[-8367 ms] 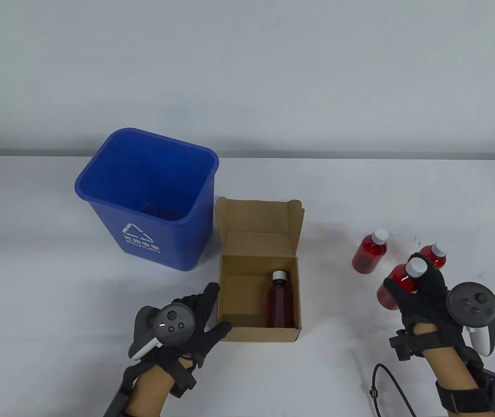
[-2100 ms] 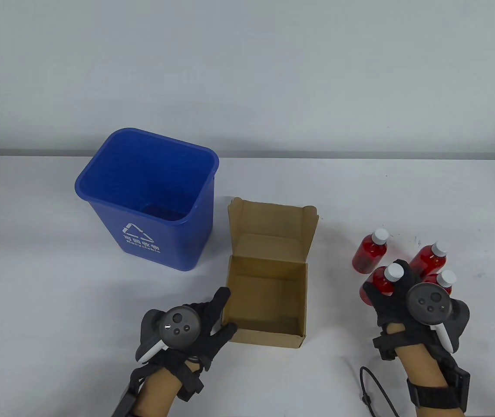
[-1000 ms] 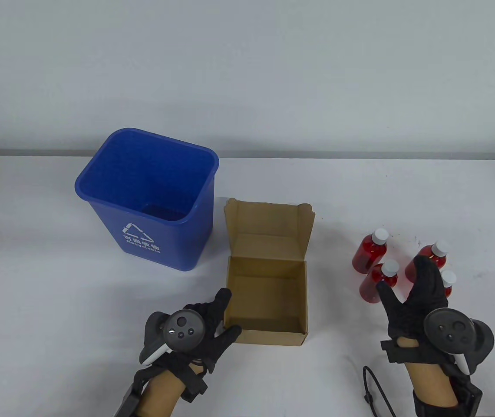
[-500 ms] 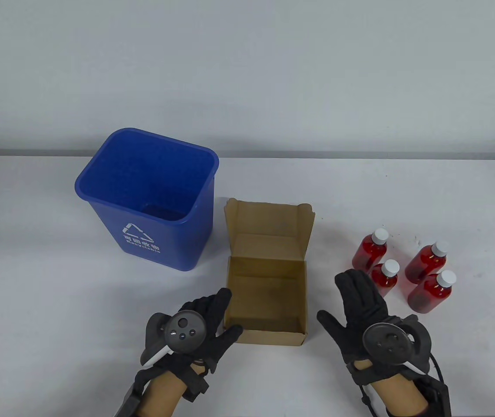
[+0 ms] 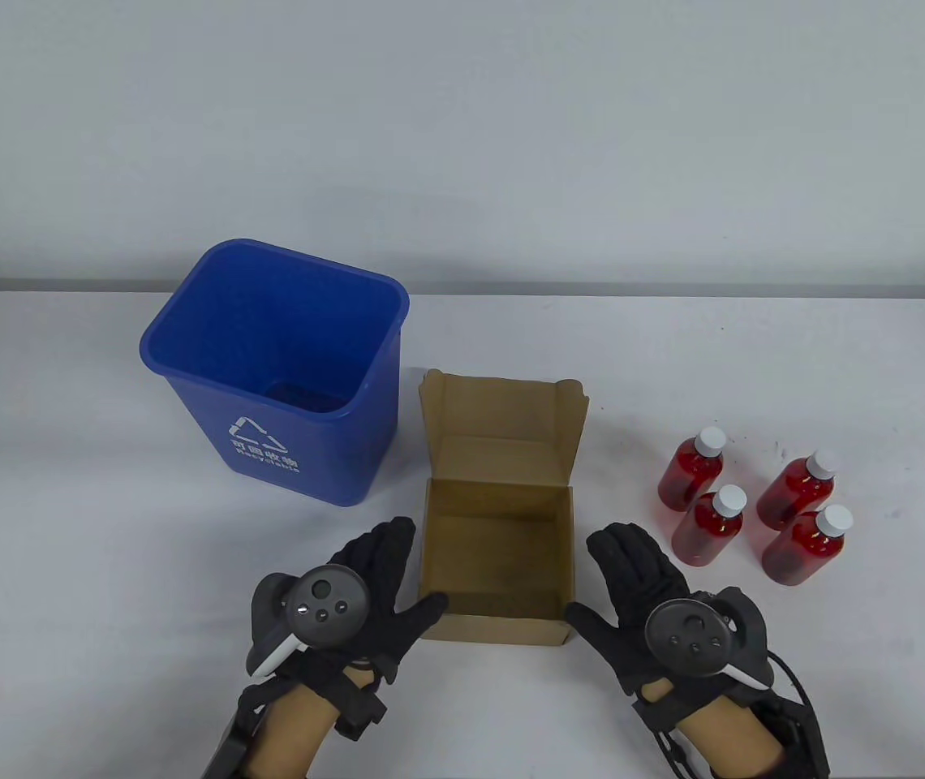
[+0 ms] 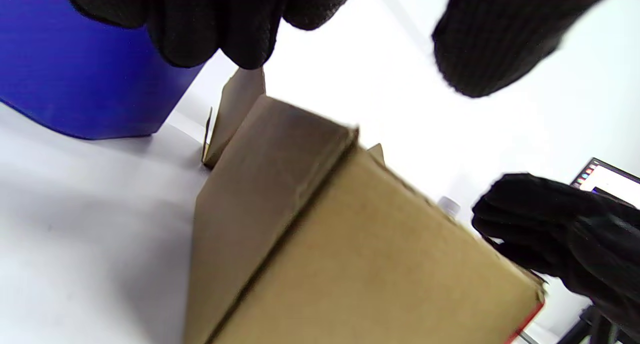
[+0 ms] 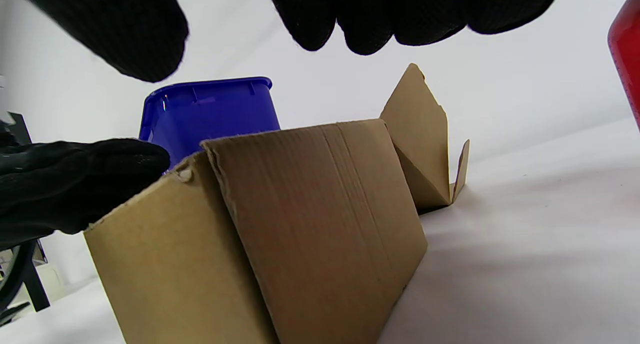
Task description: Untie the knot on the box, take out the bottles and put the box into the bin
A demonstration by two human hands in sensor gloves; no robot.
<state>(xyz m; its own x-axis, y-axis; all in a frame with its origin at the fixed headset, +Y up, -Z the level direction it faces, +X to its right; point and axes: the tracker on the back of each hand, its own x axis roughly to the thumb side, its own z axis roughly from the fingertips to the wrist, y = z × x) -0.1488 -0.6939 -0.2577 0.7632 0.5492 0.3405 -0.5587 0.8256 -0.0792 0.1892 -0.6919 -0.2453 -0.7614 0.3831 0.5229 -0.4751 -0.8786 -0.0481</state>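
The brown cardboard box (image 5: 495,626) stands open and empty mid-table, its lid (image 5: 503,406) folded back. My left hand (image 5: 406,572) lies along the box's left wall with straight fingers, thumb at the front left corner. My right hand (image 5: 592,578) flanks the right wall, fingers spread, thumb by the front right corner. Neither hand holds anything. Several red bottles with white caps (image 5: 710,527) stand upright to the right of the box. The blue bin (image 5: 324,462) stands behind and left of it. Both wrist views show the box (image 6: 350,254) (image 7: 300,224) close below the fingers.
A black cable (image 5: 795,690) trails from my right wrist at the table's near edge. The bin (image 7: 210,113) rises just behind the box in the right wrist view. One red bottle (image 7: 625,58) is at that view's right edge. A lit screen (image 6: 605,181) is off the table.
My right hand has left the bottles and moved left to the box's right side. My left hand has stretched further along the left wall. The box and the bottles have stayed put over the last second.
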